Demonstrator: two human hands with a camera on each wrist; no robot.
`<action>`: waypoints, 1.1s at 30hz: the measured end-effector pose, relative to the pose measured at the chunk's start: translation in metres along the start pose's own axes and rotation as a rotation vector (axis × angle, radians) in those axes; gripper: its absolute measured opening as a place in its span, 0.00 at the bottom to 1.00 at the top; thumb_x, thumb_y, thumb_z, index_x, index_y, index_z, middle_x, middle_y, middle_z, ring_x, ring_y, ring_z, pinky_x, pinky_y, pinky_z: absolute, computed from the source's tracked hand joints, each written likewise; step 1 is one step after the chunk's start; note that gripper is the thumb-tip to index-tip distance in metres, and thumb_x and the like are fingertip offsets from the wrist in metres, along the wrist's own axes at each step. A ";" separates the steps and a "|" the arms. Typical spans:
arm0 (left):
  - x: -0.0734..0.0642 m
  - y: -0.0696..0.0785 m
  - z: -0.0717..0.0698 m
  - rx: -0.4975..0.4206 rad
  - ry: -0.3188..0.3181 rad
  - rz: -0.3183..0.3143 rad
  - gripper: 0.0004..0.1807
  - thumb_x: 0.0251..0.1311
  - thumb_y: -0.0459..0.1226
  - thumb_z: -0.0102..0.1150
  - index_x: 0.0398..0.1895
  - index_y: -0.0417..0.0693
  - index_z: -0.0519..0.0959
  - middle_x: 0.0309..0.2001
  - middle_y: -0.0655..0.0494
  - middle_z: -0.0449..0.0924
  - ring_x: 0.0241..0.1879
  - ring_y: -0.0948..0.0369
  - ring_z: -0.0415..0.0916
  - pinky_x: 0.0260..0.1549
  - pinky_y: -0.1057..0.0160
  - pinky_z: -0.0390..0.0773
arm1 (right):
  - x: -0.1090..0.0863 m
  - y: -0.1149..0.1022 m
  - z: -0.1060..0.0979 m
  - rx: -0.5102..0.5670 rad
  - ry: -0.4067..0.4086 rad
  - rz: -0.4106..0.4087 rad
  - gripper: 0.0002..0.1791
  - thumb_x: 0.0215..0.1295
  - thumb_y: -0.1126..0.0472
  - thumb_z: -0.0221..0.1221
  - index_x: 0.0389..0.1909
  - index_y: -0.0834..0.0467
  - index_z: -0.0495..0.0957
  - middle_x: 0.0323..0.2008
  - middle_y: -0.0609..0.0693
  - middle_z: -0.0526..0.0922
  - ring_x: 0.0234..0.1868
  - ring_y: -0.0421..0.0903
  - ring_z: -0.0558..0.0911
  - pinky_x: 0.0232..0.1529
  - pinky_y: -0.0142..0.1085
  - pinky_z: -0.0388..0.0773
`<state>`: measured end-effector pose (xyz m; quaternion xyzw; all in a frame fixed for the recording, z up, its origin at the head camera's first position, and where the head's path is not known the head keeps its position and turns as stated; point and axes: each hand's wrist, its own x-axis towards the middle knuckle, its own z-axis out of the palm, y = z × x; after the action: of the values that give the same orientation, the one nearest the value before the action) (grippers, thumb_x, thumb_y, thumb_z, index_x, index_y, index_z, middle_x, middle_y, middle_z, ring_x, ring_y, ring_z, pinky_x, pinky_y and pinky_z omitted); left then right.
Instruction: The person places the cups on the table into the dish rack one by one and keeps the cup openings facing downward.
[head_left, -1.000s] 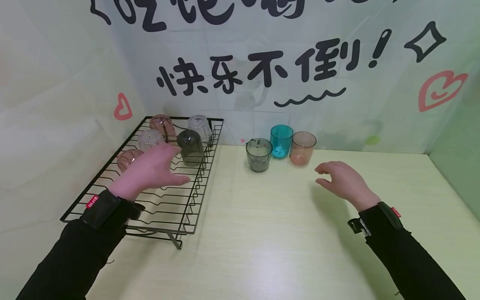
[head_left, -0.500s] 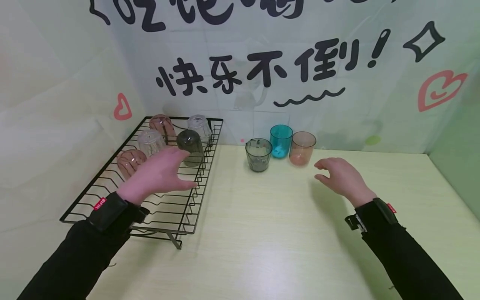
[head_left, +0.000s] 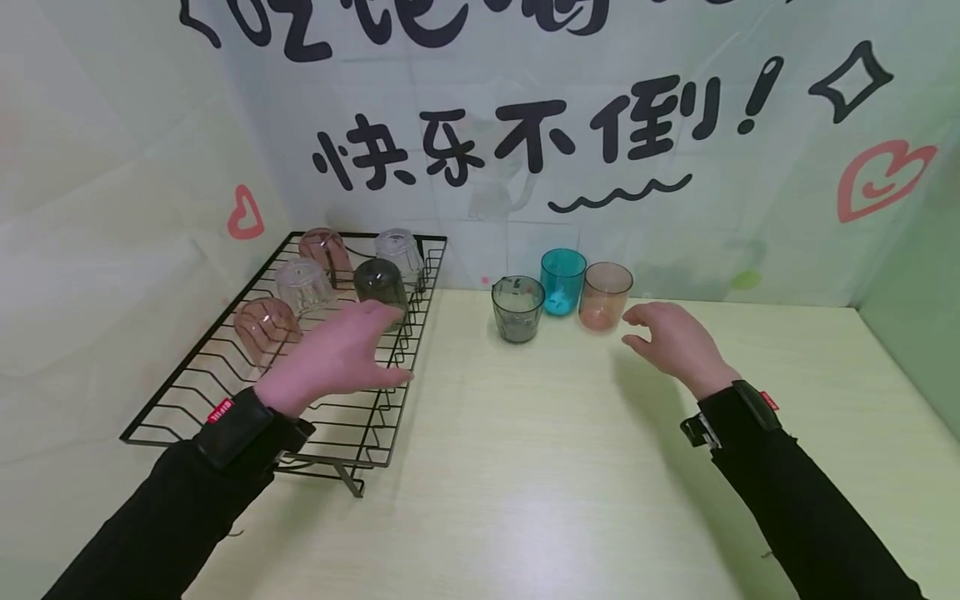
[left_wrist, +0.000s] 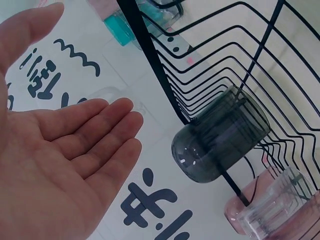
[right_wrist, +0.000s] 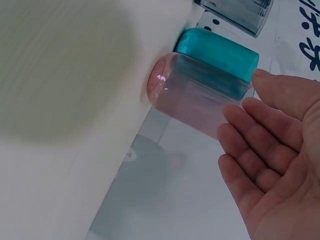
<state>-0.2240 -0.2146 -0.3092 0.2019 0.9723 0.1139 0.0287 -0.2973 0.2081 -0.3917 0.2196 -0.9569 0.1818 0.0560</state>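
My left hand (head_left: 337, 354) hovers over the black wire drying rack (head_left: 345, 462), palm facing right, thumb apart and nothing held. Upside down on the rack behind it stands a dark grey glass (head_left: 379, 285), also large in the left wrist view beyond the fingers (left_wrist: 107, 145). My right hand (head_left: 678, 346) is above the table, thumb spread from bent fingers, holding nothing. Its fingertips are close to the pink glass (head_left: 604, 296), which stands upright beside a teal glass (head_left: 562, 282) and a grey glass (head_left: 517, 310). In the right wrist view the pink glass (right_wrist: 190, 95) overlaps the teal one.
Other upturned glasses sit on the rack: a clear glass (head_left: 302, 285), a pink glass (head_left: 266, 325), another pink one at the back left and a clear one at the back right. A printed wall sheet (head_left: 465, 225) rises behind the pale table (head_left: 517, 467).
My left hand has moved right and slightly toward me over the rack, uncovering more of the front pink glass. My right hand has moved forward and left, closer to the upright pink glass.
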 end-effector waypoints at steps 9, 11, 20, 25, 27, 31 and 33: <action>0.001 0.007 0.002 0.020 0.005 0.028 0.45 0.49 0.49 0.74 0.66 0.32 0.68 0.63 0.37 0.71 0.63 0.42 0.67 0.60 0.44 0.70 | 0.012 -0.004 0.001 -0.015 0.019 0.012 0.20 0.63 0.65 0.65 0.54 0.69 0.78 0.51 0.65 0.81 0.53 0.63 0.78 0.56 0.55 0.72; 0.001 0.007 0.003 0.023 0.006 0.031 0.45 0.49 0.50 0.74 0.66 0.32 0.69 0.63 0.36 0.71 0.63 0.42 0.67 0.60 0.44 0.70 | 0.014 -0.005 0.001 -0.017 0.039 0.010 0.20 0.63 0.65 0.65 0.54 0.69 0.78 0.51 0.65 0.81 0.54 0.63 0.77 0.58 0.55 0.71; 0.000 0.014 0.004 0.044 -0.016 0.035 0.47 0.49 0.51 0.73 0.67 0.32 0.68 0.64 0.37 0.70 0.64 0.43 0.66 0.61 0.45 0.70 | 0.022 -0.007 0.000 -0.022 0.114 0.015 0.20 0.63 0.66 0.64 0.53 0.70 0.77 0.50 0.67 0.80 0.54 0.66 0.74 0.57 0.57 0.71; 0.000 0.017 0.003 0.059 -0.019 0.044 0.47 0.49 0.52 0.74 0.67 0.32 0.68 0.64 0.37 0.70 0.65 0.43 0.66 0.61 0.45 0.70 | 0.029 -0.007 0.000 -0.022 0.121 -0.006 0.20 0.63 0.65 0.64 0.54 0.70 0.76 0.50 0.67 0.79 0.55 0.66 0.73 0.57 0.56 0.70; 0.000 0.018 0.002 0.062 -0.020 0.044 0.47 0.49 0.52 0.74 0.67 0.32 0.68 0.64 0.37 0.70 0.65 0.43 0.66 0.61 0.45 0.70 | 0.033 -0.008 -0.001 -0.015 0.125 -0.016 0.20 0.63 0.66 0.64 0.54 0.70 0.76 0.51 0.67 0.79 0.55 0.66 0.73 0.58 0.56 0.70; 0.001 0.019 0.001 0.073 -0.022 0.055 0.48 0.49 0.52 0.74 0.67 0.32 0.68 0.64 0.37 0.70 0.65 0.43 0.66 0.61 0.45 0.69 | 0.040 -0.010 0.001 -0.007 0.113 -0.019 0.23 0.61 0.67 0.66 0.56 0.70 0.75 0.53 0.67 0.78 0.58 0.66 0.72 0.61 0.55 0.68; 0.001 0.020 0.000 0.078 -0.024 0.061 0.48 0.49 0.52 0.74 0.67 0.32 0.68 0.64 0.37 0.70 0.65 0.43 0.66 0.62 0.46 0.69 | 0.044 -0.011 0.002 0.006 0.092 -0.010 0.25 0.61 0.65 0.67 0.57 0.70 0.74 0.55 0.67 0.77 0.59 0.66 0.71 0.62 0.55 0.67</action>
<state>-0.2175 -0.1966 -0.3047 0.2337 0.9690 0.0743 0.0290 -0.3323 0.1802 -0.3816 0.2160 -0.9517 0.1940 0.1000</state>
